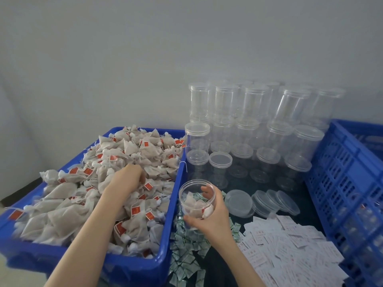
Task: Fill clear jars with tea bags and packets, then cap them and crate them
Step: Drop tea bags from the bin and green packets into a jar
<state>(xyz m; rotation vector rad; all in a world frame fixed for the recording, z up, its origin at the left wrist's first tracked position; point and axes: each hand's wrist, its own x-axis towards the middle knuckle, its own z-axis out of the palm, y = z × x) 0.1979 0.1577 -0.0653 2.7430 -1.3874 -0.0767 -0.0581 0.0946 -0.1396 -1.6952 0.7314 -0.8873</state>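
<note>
At the far left a blue bin (172,204) is heaped with tea bags (68,206), pale mesh pouches with red tags. The left hand (129,179) reaches forward into that heap, forearm stretched from the lower edge up and to the right, palm down and wrist bent slightly. Its fingertips are curled down among the bags and hidden by them, so I cannot tell whether they pinch one.

Just right of that hand, past the bin's right wall, the right hand (209,214) holds an open jar (196,199) tilted with its mouth toward the camera. The fingers wrap around the jar's far side, showing through the clear wall, and the thumb presses its lower near side. A few tea bags lie inside the jar. Beneath and around this grip, small green packets (186,251) are strewn over the dark table (267,183).

Right of the gripped jar, loose clear lids (267,201) lie overlapping, and white packets (290,245) spread below them. Beyond the grip, toward the wall, capped empty jars (248,121) stand stacked in rows. At the far right sits a blue crate (342,172) with slotted sides; its contents are too blurred to tell.
</note>
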